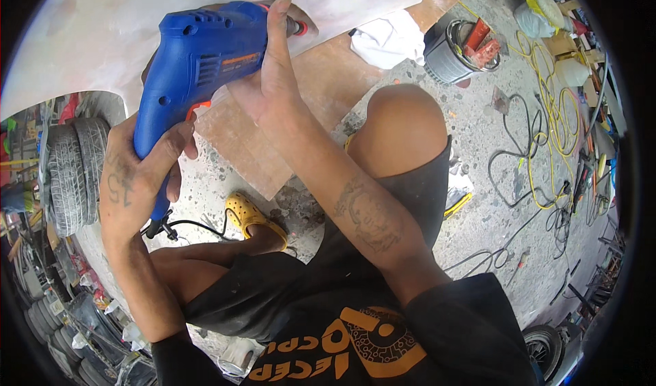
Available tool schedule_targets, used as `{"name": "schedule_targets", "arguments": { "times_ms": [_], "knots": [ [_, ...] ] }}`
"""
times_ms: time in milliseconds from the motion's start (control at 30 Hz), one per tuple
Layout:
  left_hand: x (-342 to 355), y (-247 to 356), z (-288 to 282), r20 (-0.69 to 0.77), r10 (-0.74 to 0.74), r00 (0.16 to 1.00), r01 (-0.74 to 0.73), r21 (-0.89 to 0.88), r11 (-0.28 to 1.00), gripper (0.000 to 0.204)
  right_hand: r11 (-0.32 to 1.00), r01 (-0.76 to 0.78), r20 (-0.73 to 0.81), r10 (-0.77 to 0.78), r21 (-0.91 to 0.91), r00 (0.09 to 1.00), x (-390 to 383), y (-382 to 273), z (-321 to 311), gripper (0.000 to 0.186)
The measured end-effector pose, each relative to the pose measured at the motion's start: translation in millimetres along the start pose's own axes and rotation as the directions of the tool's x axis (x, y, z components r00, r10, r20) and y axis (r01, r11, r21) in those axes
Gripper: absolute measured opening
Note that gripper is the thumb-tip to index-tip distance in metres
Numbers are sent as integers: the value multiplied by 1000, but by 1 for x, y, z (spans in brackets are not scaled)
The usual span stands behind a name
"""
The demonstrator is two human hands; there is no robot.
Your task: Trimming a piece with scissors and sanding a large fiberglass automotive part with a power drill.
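A blue electric drill [201, 51] points to the right at the white-coated, curved panel [82, 37]. Its tip [298, 28] with a red piece sits at a dark opening in that panel; whether it touches cannot be told. My left hand [140, 177] is wrapped round the drill's handle, near its orange trigger. My right hand [270, 88] grips the drill's front, thumb up along its side and other fingers mostly hidden behind it. A black cord runs from the handle's base. A brown board [246, 147] lies beneath the panel.
A white cloth [388, 38] lies beside a bucket holding red items [447, 64]. Yellow and black cords [547, 181] coil on the concrete floor at right. Tires [68, 174] and cluttered parts line the left; a wheel [547, 352] is at lower right. My yellow clog [242, 211] is below the drill.
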State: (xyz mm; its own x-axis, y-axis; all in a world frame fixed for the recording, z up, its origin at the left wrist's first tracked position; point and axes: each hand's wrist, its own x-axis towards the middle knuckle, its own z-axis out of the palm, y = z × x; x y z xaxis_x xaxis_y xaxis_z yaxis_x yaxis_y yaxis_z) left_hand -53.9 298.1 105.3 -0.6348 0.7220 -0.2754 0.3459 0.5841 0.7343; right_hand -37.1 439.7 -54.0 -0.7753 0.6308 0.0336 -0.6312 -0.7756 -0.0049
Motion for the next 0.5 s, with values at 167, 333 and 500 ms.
{"name": "schedule_targets", "arguments": {
  "times_ms": [167, 333, 500],
  "knots": [
    [4, -3, 2, 6, -9, 1000, 9, 10, 1000, 34, 998, 25, -16, -24, 50, 1000, -18, -7, 10, 66],
    [4, -7, -7, 46, 54, 997, -53, -18, 998, 36, 662, 293, 311, -94, -690, 946, -71, -20, 48, 113],
    [6, -12, -11, 65, 41, 997, -38, -49, 998, 36, 198, 507, 492, -121, -839, 862, -63, -14, 15, 113]
  ]
}}
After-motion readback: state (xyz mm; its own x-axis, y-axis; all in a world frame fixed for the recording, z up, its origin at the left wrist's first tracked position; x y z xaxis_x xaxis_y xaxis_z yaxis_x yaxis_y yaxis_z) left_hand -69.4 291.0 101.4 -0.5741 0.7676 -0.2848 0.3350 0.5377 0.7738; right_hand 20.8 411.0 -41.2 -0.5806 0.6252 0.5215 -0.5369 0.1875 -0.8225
